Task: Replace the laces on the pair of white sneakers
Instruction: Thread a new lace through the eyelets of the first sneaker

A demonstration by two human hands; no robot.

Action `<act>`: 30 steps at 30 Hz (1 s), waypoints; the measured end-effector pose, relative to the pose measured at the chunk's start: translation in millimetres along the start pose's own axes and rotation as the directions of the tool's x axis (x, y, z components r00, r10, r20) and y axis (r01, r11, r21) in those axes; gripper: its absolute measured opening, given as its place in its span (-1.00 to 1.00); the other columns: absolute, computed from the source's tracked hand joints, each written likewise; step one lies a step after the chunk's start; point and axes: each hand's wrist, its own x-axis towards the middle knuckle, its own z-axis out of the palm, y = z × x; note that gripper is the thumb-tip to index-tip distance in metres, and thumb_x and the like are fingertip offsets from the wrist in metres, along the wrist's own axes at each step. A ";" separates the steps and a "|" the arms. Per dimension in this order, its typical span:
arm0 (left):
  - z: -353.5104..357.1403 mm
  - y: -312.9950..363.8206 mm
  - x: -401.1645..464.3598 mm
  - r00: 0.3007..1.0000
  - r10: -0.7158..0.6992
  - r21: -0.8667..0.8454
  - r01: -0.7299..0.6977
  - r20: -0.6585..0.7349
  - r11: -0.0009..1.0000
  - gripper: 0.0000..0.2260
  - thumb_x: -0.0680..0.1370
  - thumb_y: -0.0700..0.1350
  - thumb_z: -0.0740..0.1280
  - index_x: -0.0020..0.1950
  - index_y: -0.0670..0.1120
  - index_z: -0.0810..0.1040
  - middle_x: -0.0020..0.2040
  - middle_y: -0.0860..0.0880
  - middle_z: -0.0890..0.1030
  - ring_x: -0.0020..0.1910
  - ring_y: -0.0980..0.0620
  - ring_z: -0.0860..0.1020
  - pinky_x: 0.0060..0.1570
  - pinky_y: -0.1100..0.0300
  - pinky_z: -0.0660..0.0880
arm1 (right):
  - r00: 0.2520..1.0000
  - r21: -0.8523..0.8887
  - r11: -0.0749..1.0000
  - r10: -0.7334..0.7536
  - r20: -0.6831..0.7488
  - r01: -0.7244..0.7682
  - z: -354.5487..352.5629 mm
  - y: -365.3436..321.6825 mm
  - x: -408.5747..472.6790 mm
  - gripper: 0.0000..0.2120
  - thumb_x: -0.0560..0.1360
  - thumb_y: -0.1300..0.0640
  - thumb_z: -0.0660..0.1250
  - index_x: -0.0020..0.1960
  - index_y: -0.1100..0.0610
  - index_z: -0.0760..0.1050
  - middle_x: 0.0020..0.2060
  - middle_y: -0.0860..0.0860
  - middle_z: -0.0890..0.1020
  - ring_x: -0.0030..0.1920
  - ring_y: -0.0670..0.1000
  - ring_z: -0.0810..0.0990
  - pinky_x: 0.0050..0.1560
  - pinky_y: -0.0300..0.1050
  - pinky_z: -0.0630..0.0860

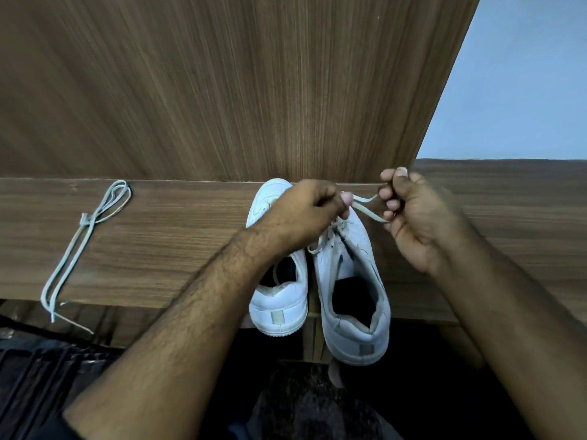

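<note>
Both hands, left hand (305, 208) and right hand (413, 214), pinch the lace (368, 208) with curled fingers above the right sneaker (349, 281); spare lace (85, 230) at nine o'clock.

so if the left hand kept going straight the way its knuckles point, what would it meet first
Most likely the right hand, which grips the other end of the lace that the left hand pinches over the right sneaker. Depth is unclear, so it might pass beside it.

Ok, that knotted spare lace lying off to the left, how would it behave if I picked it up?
The spare lace would probably go floppy, since it lies in loose curves. It looks thin, so likely very light. Its ends hang past the wooden ledge, so a nudge might slide it off.
</note>
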 end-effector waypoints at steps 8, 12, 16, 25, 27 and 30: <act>-4.1 -12.1 3.7 0.985 -0.061 0.207 0.094 -0.164 0.974 -0.74 0.56 0.13 0.40 -0.22 0.00 0.65 -0.48 0.13 0.52 -0.47 0.29 0.49 -0.43 0.44 0.34 | 0.993 -0.592 0.801 -0.116 -0.003 0.092 -3.8 9.8 -0.8 -0.71 0.69 0.05 0.14 -0.11 0.03 0.56 -0.33 -0.07 0.51 -0.34 -0.13 0.42 -0.30 -0.24 0.35; -2.4 -10.7 1.7 0.990 -0.044 0.205 0.071 -0.131 0.976 -0.78 0.59 0.05 0.39 -0.20 -0.02 0.64 -0.45 0.12 0.52 -0.48 0.31 0.48 -0.45 0.47 0.30 | 0.984 -0.872 0.461 -0.139 0.112 0.164 -5.4 9.9 -6.3 -0.64 0.66 -0.13 0.14 0.13 0.11 0.55 -0.09 0.04 0.65 -0.04 0.05 0.60 -0.07 -0.09 0.48; 6.7 -10.1 1.4 0.993 -0.038 0.231 0.063 -0.111 0.971 -0.78 0.58 0.05 0.39 -0.23 0.00 0.62 -0.36 0.10 0.58 -0.35 0.18 0.53 -0.30 0.25 0.43 | 0.965 -0.982 -0.071 -0.185 0.186 0.176 -2.4 16.1 -13.2 -0.30 0.61 -0.22 0.14 0.54 0.24 0.13 0.38 0.27 0.37 0.36 0.27 0.39 0.26 0.13 0.40; 7.1 -5.7 -2.1 0.986 -0.164 -0.161 0.158 -0.024 0.974 -0.78 0.68 -0.12 0.25 -0.04 -0.20 0.61 -0.24 -0.08 0.67 -0.32 0.04 0.57 -0.29 0.14 0.52 | 0.853 -0.788 0.331 -0.258 0.454 0.520 1.7 16.2 -8.9 -0.81 0.64 0.14 0.24 0.05 -0.03 0.62 -0.21 -0.15 0.68 -0.21 -0.23 0.61 -0.14 -0.24 0.49; 6.6 -5.5 -4.2 0.982 -0.183 -0.149 0.175 -0.042 0.973 -0.87 0.66 -0.10 0.29 0.08 -0.15 0.54 -0.12 -0.13 0.68 -0.28 0.03 0.59 -0.27 0.15 0.53 | 0.872 -0.823 0.309 -0.286 0.398 0.477 -2.7 13.6 -5.6 -0.83 0.62 0.14 0.27 0.01 -0.04 0.63 -0.25 -0.18 0.66 -0.21 -0.25 0.59 -0.16 -0.28 0.46; 5.9 -4.1 -10.7 0.991 -0.128 0.034 0.129 -0.027 0.991 -0.75 0.56 0.01 0.44 0.10 -0.07 0.46 -0.13 -0.02 0.62 -0.30 0.14 0.55 -0.25 0.24 0.48 | 0.891 -0.855 0.297 -0.306 0.336 0.425 -8.5 8.2 -3.7 -0.89 0.59 0.08 0.34 -0.09 -0.08 0.59 -0.30 -0.20 0.62 -0.28 -0.25 0.52 -0.25 -0.28 0.40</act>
